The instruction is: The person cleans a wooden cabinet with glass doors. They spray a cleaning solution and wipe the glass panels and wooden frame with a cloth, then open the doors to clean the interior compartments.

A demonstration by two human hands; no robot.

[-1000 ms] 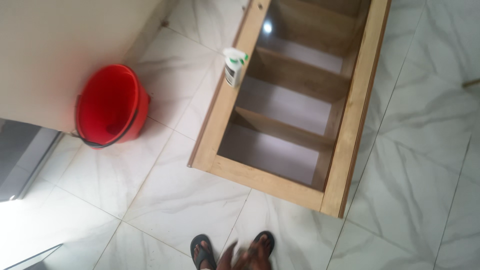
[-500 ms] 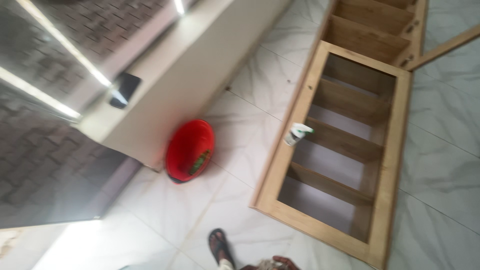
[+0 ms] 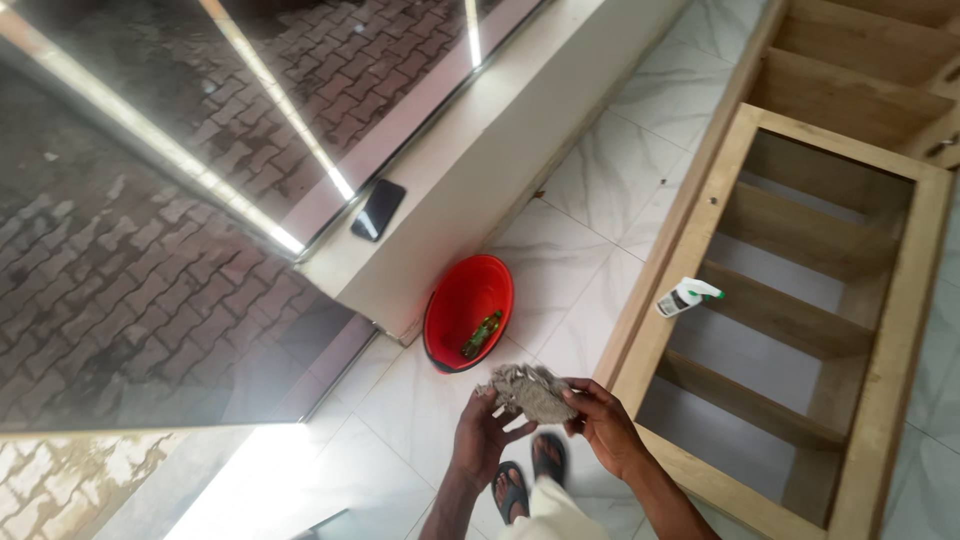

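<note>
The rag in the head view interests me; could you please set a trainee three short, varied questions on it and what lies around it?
1. True or false: both hands hold the rag.
2. What lies inside the red bucket? A) a green bottle B) a sponge C) a brush
3. The spray bottle rests on the edge of the wooden ____.

Key: 1 true: left hand, right hand. 2 A: green bottle. 3 cabinet.

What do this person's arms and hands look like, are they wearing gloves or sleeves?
No gloves and no sleeves show. The left hand and the right hand are bare, and both forearms are uncovered down to the lower edge of the picture. No watch, ring or band can be made out on either wrist or on the fingers. Below them show dark open sandals and a bit of pale clothing.
</note>
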